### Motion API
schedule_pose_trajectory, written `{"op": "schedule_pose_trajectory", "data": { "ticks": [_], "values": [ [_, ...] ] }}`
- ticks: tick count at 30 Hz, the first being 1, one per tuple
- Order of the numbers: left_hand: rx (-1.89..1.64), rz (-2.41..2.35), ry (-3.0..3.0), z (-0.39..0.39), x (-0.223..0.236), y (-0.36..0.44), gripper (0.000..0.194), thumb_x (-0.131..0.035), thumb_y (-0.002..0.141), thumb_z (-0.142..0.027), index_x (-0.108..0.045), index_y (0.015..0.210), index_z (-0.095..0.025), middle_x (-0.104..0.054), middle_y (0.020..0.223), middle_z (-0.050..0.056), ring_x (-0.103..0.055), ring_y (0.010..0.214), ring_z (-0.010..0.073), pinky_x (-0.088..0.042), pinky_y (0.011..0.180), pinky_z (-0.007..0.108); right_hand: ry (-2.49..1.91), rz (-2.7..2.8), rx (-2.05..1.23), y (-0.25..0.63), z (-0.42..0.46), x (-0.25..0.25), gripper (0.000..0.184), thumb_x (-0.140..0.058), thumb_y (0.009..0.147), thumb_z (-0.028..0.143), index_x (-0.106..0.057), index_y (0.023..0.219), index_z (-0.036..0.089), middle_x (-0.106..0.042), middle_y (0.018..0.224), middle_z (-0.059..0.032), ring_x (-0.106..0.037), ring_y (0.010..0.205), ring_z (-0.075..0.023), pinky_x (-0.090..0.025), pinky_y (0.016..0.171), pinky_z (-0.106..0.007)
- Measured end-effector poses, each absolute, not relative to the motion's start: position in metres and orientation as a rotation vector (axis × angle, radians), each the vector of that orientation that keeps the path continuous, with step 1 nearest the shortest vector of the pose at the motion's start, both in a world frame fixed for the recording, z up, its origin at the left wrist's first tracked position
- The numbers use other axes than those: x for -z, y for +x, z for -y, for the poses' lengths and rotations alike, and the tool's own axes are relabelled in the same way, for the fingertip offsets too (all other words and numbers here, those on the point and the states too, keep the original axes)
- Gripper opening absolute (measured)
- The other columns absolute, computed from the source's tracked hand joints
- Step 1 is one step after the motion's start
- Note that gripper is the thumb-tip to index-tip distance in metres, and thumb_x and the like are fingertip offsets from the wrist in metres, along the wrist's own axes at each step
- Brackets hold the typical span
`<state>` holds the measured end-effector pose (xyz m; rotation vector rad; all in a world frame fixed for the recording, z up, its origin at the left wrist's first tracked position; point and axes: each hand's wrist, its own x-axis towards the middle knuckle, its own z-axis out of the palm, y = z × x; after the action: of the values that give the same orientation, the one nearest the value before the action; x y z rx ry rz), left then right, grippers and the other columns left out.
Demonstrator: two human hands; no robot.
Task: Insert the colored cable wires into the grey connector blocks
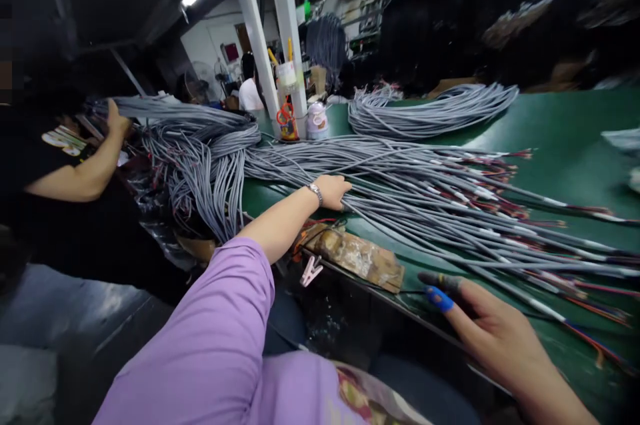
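Observation:
My left hand [334, 190], with a wristwatch and a purple sleeve, reaches out and rests on a wide spread of grey cables [425, 192] lying across the green table [560, 125]; its fingers curl over the cables, and I cannot see whether they grip any. My right hand [480, 325] lies near the table's front edge with fingers stretched out, one fingertip wrapped in blue tape, touching the green surface beside the stripped cable ends with coloured wires [575, 278].
A brown taped pad [357, 257] and a pink clip [311, 270] sit at the table edge. Another grey cable bundle [435, 108] lies further back. White posts [273, 38] with scissors stand mid-table. A person in black [75, 178] at left handles hanging cables [200, 165].

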<state>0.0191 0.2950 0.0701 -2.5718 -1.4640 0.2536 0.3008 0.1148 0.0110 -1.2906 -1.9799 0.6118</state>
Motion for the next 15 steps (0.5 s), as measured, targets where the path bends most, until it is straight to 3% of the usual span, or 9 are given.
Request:
{"op": "schedule_pose_trajectory", "data": {
  "ticks": [4, 7, 13, 15],
  "values": [
    [-0.206, 1.44, -2.607, -0.29, -0.068, 0.017, 0.05, -0.059, 0.069, -0.045, -0.057, 0.107, -0.012, -0.061, 0.109, 0.017, -0.057, 0.102, 0.031, -0.044, 0.087, 0.039, -1.343, 1.999, -0.602, 0.301, -0.113, -0.012, 0.036, -0.048, 0.077, 0.052, -0.064, 0.078, 0.021, -0.066, 0.07, -0.0043, -0.063, 0.07, -0.0217, -0.05, 0.06, -0.028],
    [-0.121, 1.485, -2.624, -0.287, -0.064, 0.013, 0.065, -0.057, 0.07, -0.05, -0.048, 0.12, -0.009, -0.06, 0.114, 0.018, -0.059, 0.099, 0.0299, -0.046, 0.085, 0.039, -1.376, 1.982, -0.611, 0.3, -0.114, -0.012, 0.041, -0.048, 0.076, 0.054, -0.066, 0.088, 0.02, -0.068, 0.073, -0.0042, -0.064, 0.067, -0.0218, -0.05, 0.059, -0.029],
    [-0.242, 1.502, -2.655, -0.287, -0.06, 0.01, 0.046, -0.056, 0.07, -0.047, -0.059, 0.102, -0.015, -0.067, 0.103, 0.015, -0.062, 0.094, 0.0315, -0.048, 0.077, 0.04, -1.367, 1.946, -0.597, 0.3, -0.121, -0.012, 0.039, -0.05, 0.071, 0.052, -0.069, 0.086, 0.022, -0.073, 0.078, -0.0038, -0.068, 0.073, -0.0252, -0.053, 0.061, -0.03],
    [-0.26, 1.491, -2.674, -0.282, -0.062, 0.011, 0.043, -0.055, 0.071, -0.048, -0.06, 0.098, -0.015, -0.066, 0.104, 0.016, -0.061, 0.098, 0.0325, -0.047, 0.078, 0.041, -1.345, 1.926, -0.56, 0.303, -0.124, -0.006, 0.035, -0.052, 0.069, 0.053, -0.069, 0.082, 0.026, -0.073, 0.074, -0.0008, -0.068, 0.066, -0.0248, -0.054, 0.057, -0.03]
  ]
}}
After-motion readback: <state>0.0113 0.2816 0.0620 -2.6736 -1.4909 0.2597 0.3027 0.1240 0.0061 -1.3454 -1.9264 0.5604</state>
